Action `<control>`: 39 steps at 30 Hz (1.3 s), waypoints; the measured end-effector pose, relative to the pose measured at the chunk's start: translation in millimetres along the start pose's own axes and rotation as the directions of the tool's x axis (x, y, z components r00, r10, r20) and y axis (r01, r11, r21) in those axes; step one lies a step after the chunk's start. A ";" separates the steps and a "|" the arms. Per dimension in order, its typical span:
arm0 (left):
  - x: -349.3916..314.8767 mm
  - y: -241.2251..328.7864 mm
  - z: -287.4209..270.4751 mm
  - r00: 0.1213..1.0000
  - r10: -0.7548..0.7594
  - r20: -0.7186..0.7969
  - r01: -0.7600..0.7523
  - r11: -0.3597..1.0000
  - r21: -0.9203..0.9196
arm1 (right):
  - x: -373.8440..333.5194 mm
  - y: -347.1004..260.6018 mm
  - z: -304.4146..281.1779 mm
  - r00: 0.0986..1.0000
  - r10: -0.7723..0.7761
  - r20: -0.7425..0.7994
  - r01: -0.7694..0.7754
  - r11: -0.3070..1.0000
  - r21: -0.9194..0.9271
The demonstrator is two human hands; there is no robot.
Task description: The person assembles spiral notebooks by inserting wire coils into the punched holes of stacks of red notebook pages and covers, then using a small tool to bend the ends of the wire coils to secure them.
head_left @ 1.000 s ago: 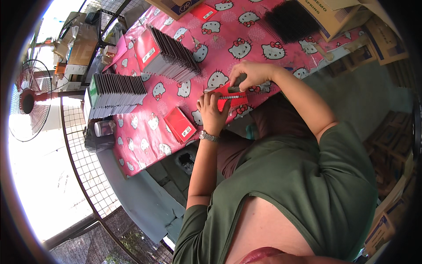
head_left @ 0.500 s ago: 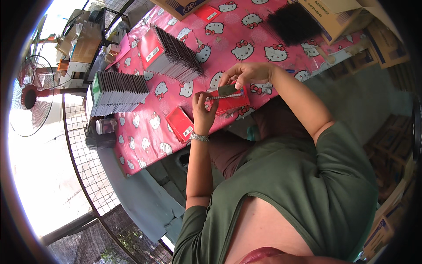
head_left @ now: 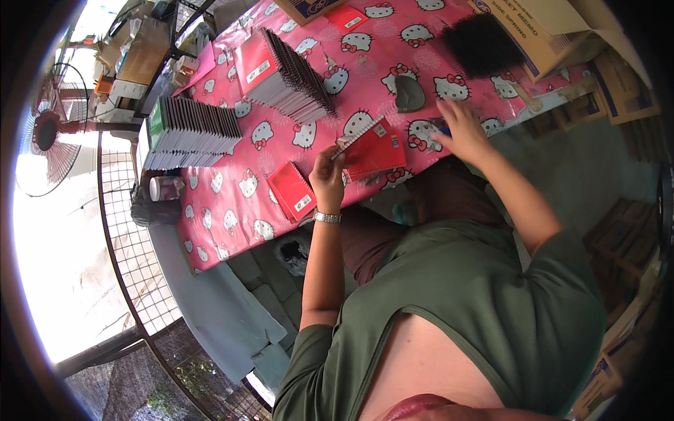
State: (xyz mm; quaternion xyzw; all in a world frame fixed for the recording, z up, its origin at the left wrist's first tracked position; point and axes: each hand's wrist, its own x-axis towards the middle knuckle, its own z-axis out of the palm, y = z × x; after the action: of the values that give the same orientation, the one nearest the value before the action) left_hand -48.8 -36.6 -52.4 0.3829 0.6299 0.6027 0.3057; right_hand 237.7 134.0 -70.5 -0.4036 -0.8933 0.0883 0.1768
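Note:
My left hand is closed on the left end of a red spiral notebook, pinching it at its white coil edge. The notebook lies near the table's front edge. To the right, my right hand is held over the table with thumb and fingers apart. A small blue thing, perhaps part of a pen, shows by its fingertips; it does not look gripped. A dark grey-green flat piece with a rounded side rests behind the notebook. Left of my left hand lies another red notebook.
A pink patterned cloth covers the table. Behind stand a stack of red notebooks and a stack with a green cover. Black bristly coils lie near a cardboard box. A white-lidded jar stands at the left edge.
My right hand has let go of the grey-green piece, which now lies on the cloth, and has moved right. The notebook's red cover is now uncovered. My left hand keeps hold of its coil edge.

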 end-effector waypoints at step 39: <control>-36.2 -1.6 26.3 0.933 0.059 -0.356 -0.109 0.986 -0.123 | -8.8 -81.7 -14.9 0.995 0.089 0.038 -0.091 0.733 0.674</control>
State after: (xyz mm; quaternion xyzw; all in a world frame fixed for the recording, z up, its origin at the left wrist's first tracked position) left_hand -7.9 -53.6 -59.0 0.2734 0.6134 0.7165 0.1886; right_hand 192.4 73.8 -34.5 -0.3548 -0.7804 0.4148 0.3051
